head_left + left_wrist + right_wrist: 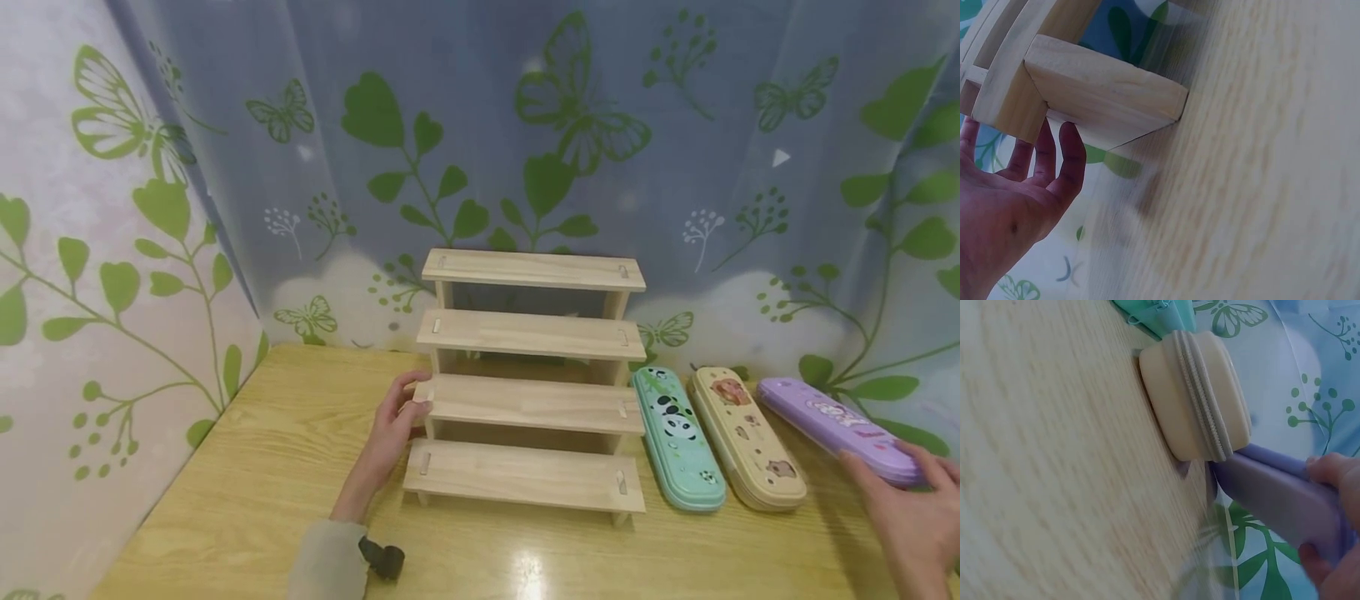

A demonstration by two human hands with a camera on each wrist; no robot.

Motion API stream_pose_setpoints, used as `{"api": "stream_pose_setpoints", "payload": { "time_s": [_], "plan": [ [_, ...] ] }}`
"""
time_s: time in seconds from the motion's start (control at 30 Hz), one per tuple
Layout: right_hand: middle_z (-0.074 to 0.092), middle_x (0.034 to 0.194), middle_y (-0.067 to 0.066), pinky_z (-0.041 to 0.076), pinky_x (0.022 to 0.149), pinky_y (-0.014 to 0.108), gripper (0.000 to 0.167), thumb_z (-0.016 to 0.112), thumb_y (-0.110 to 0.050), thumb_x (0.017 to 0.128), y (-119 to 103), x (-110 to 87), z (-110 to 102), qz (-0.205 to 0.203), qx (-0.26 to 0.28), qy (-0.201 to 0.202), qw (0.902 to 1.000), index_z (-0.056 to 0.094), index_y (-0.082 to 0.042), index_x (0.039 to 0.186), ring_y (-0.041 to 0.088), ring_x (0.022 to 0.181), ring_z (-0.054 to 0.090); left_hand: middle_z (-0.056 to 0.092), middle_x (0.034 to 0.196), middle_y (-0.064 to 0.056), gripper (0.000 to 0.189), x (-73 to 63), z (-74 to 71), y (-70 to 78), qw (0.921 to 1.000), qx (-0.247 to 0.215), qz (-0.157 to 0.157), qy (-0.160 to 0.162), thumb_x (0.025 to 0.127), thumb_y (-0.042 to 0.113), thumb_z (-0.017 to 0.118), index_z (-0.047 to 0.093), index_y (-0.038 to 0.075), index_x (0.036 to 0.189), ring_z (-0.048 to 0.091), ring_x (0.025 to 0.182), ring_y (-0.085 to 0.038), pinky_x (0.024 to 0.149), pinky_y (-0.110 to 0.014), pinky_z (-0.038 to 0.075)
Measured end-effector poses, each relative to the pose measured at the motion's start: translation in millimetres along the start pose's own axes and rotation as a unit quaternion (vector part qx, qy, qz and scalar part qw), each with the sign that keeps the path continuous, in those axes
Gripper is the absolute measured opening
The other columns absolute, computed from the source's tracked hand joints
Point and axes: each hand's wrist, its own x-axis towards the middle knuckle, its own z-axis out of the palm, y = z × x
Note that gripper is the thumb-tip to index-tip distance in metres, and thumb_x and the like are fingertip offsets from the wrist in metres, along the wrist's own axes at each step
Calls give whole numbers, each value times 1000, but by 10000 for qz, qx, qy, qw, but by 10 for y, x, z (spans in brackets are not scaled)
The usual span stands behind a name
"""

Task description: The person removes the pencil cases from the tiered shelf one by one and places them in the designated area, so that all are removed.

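A four-tier wooden step rack (525, 400) stands in the middle of the table. My left hand (392, 423) grips the left end of its second tier from the bottom; in the left wrist view the bent fingers (1072, 150) reach against the wood. At the far right, my right hand (911, 508) holds a purple pencil case (832, 419) by its near end, thumb on one side and fingers on the other. The case slants, its near end raised off the table in the right wrist view. Beside it lies a cream pencil case (750, 442) with bear pictures.
Between the rack and the cream case is a mint-green panda pencil case (677, 442), lying flat. The wood-grain table (247, 475) ends at a blue curtain (480, 150) with green leaves and butterflies behind the rack. Pale patterned cloth (112, 275) hangs along the left side.
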Motion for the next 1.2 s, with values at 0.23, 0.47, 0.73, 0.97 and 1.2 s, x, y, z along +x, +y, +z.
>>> {"api": "stream_pose_setpoints", "payload": {
  "time_s": [0.23, 0.47, 0.73, 0.97, 1.2],
  "plan": [
    [49, 148, 26, 30, 119, 38, 63, 79, -33, 84, 41, 65, -15, 219, -626, -683, 9955, 59, -7, 138, 39, 138, 41, 52, 131, -20, 42, 8, 11, 17, 10000, -40, 53, -28, 101, 10, 50, 48, 16, 142, 61, 103, -22, 83, -40, 55],
    [45, 144, 38, 33, 84, 34, 72, 77, -34, 86, 80, 81, -82, 151, -1168, -1290, 9846, 51, 7, 139, 47, 123, 44, 53, 130, -19, 42, 11, 31, 21, 10000, -53, 36, -21, 100, 10, 51, 48, 16, 142, 61, 104, -23, 83, -40, 56],
    [51, 137, 38, 31, 75, 30, 74, 77, -44, 86, 162, 84, -95, 161, -1564, -1579, 9749, 55, 6, 136, 41, 106, 49, 53, 130, -19, 42, 17, 50, 34, 10000, -68, 6, 16, 100, 9, 51, 48, 16, 142, 61, 103, -22, 84, -41, 55],
    [54, 130, 37, 29, 74, 33, 67, 75, -42, 87, 240, 78, -58, 214, -1585, -1527, 9752, 57, 7, 130, 37, 98, 48, 52, 133, -19, 43, 0, 42, 23, 10000, -56, -12, -15, 100, 10, 51, 48, 16, 142, 61, 105, -22, 85, -40, 55],
    [50, 134, 38, 32, 76, 38, 70, 72, -44, 90, 241, 92, -50, 156, -1705, -1693, 9706, 53, 7, 134, 42, 104, 47, 53, 132, -20, 43, -14, 34, 32, 10000, 28, -3, 4, 101, 11, 52, 49, 17, 143, 61, 105, -23, 85, -40, 55]
  ]
}}
